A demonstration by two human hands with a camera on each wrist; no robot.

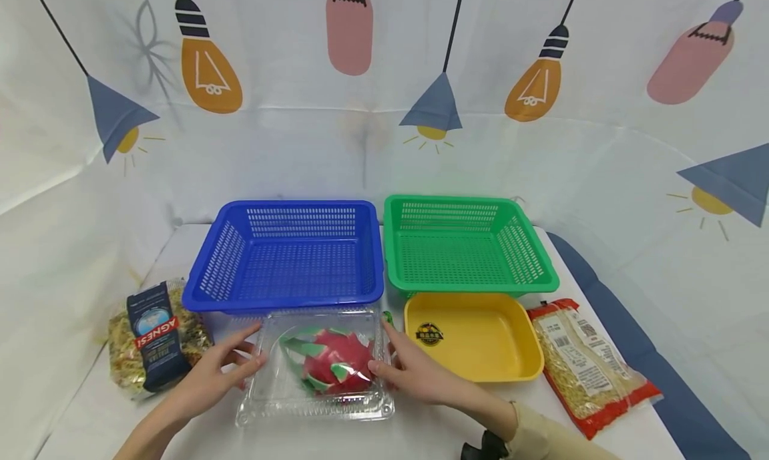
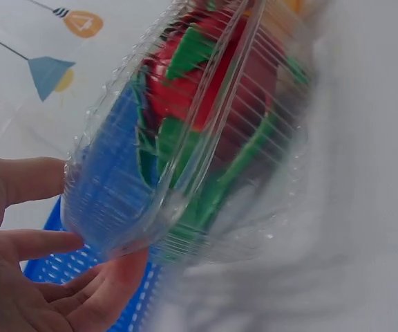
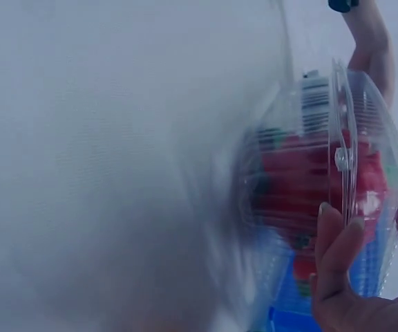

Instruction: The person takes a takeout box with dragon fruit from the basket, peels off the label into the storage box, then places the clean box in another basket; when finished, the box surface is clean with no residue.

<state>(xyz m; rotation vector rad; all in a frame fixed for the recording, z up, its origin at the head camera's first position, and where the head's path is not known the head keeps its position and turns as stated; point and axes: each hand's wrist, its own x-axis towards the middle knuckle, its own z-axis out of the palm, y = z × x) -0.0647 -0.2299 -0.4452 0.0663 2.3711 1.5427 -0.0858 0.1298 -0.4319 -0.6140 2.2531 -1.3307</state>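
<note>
A clear plastic clamshell container (image 1: 270,380) with its lid down lies between my two hands. Inside it is a red dragon fruit (image 1: 336,363) with green leaf tips. My left hand (image 1: 216,370) holds its left edge, with thumb and fingers spread along the rim in the left wrist view. On the other side my right hand (image 1: 414,373) grips the right edge; the right wrist view shows its fingers (image 3: 340,259) bent against the container's seam. A label with a barcode (image 3: 316,104) shows through the plastic there.
Behind the container stand a blue basket (image 1: 300,303) and a green basket (image 1: 468,286). A yellow tray (image 1: 480,340) is right of my right hand. An Agnesi pasta bag (image 1: 159,336) lies far left, and a red-edged bag (image 1: 591,363) far right. A small green item (image 1: 387,317) peeks out behind my right hand.
</note>
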